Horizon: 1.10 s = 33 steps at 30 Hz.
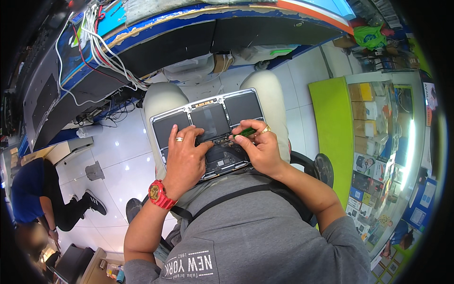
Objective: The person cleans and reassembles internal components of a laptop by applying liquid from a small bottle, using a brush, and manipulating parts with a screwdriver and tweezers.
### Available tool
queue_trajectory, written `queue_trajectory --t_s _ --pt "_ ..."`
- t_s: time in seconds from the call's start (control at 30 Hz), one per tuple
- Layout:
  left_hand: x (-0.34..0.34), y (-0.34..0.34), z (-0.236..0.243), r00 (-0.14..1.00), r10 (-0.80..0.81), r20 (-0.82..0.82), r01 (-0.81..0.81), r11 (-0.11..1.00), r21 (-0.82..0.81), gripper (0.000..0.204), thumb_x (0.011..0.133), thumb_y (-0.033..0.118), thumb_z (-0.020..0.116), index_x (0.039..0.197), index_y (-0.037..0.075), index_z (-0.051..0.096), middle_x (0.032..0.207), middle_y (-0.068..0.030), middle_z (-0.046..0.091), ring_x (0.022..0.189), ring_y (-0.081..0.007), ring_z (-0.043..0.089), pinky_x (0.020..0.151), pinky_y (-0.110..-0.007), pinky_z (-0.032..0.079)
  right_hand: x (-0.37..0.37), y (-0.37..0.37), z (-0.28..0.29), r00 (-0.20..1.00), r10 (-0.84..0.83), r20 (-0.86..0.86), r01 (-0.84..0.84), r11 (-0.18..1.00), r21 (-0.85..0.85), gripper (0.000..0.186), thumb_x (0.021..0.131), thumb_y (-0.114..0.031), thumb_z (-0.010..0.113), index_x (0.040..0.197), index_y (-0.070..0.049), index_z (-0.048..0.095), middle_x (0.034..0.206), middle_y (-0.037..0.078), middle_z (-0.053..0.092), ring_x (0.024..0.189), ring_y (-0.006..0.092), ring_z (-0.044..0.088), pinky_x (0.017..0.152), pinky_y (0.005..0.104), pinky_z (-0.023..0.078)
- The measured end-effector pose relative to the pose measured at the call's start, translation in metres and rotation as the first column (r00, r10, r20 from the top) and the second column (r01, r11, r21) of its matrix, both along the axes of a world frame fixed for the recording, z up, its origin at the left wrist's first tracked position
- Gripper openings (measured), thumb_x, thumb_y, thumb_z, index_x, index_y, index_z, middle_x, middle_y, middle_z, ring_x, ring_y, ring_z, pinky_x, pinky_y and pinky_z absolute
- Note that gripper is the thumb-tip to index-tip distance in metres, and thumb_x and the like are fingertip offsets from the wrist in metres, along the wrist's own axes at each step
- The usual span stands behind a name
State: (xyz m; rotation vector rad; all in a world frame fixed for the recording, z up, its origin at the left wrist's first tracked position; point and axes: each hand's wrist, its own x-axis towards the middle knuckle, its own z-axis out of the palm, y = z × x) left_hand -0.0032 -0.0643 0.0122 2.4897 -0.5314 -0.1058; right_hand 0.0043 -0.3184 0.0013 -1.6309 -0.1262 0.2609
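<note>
An opened laptop base [236, 108] lies across my lap, its black battery cells and circuit board exposed. My left hand [185, 154] rests on its left half with the fingers apart; index finger and thumb reach to the board near the middle. Between the fingers and thumb of my right hand [264, 150] is a slim green-handled screwdriver [247, 132]. It points left toward the board, close to the left hand's fingertips. Its tip is too small to make out clearly.
A blue-edged workbench [179, 21] with hanging white cables [101, 52] stands ahead. Plastic tubs [191, 68] sit under it. At right is a glass display case [378, 142] with a green side panel [331, 137]. Another person [35, 189] is at the left.
</note>
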Motion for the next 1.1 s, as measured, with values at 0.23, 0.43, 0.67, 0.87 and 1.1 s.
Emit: queue_trajectory --t_s 0.23,0.43,0.67,0.87,1.1 --pt "0.000 0.000 0.001 1.000 -0.001 -0.017 0.001 1.000 0.006 0.037 0.086 -0.001 0.071 0.116 0.014 0.086 0.135 -0.0149 0.068 0.141 -0.0366 0.057 0.131 -0.066 0.027 0.003 0.006 -0.010 0.996 -0.087 0.026 0.085 0.994 0.070 0.034 0.107 0.005 0.069 0.139 0.006 0.057 0.120 0.018 0.076 0.107 0.0218 0.080 0.093 0.0314 0.065" --pt "-0.001 -0.003 0.003 1.000 -0.010 -0.017 0.010 1.000 0.002 0.042 0.085 -0.003 0.071 0.119 0.016 0.086 0.138 -0.0164 0.066 0.144 -0.0387 0.056 0.131 -0.067 0.027 0.005 0.006 -0.009 0.996 -0.086 0.017 0.085 0.995 0.059 0.035 0.107 0.004 0.070 0.139 0.006 0.057 0.119 0.018 0.076 0.106 0.0216 0.080 0.093 0.0314 0.065" --pt "-0.002 -0.005 0.000 1.000 -0.018 -0.011 0.018 1.000 0.024 0.045 0.085 -0.003 0.072 0.122 0.018 0.086 0.141 -0.0163 0.065 0.145 -0.0391 0.055 0.131 -0.067 0.028 0.003 0.006 -0.012 0.995 -0.079 0.060 0.078 0.997 0.006 0.035 0.106 0.002 0.072 0.138 0.004 0.060 0.117 0.017 0.078 0.104 0.0214 0.079 0.091 0.0330 0.065" --pt "-0.002 -0.005 0.000 1.000 -0.022 -0.006 0.022 0.999 0.036 0.046 0.085 -0.003 0.072 0.123 0.019 0.086 0.141 -0.0160 0.065 0.145 -0.0384 0.055 0.131 -0.066 0.027 0.003 0.008 0.002 0.978 -0.014 0.207 0.051 0.983 -0.175 0.033 0.104 0.001 0.075 0.135 0.003 0.064 0.113 0.016 0.079 0.099 0.0225 0.080 0.087 0.0338 0.066" --pt "-0.002 -0.005 0.000 1.000 -0.024 -0.005 0.024 0.999 0.040 0.047 0.085 -0.003 0.071 0.123 0.019 0.086 0.140 -0.0160 0.065 0.145 -0.0384 0.055 0.131 -0.067 0.028 0.007 0.007 0.007 0.854 0.194 0.483 -0.010 0.933 -0.359 0.040 0.097 0.004 0.079 0.134 0.004 0.065 0.108 0.020 0.078 0.092 0.0337 0.080 0.079 0.0386 0.064"
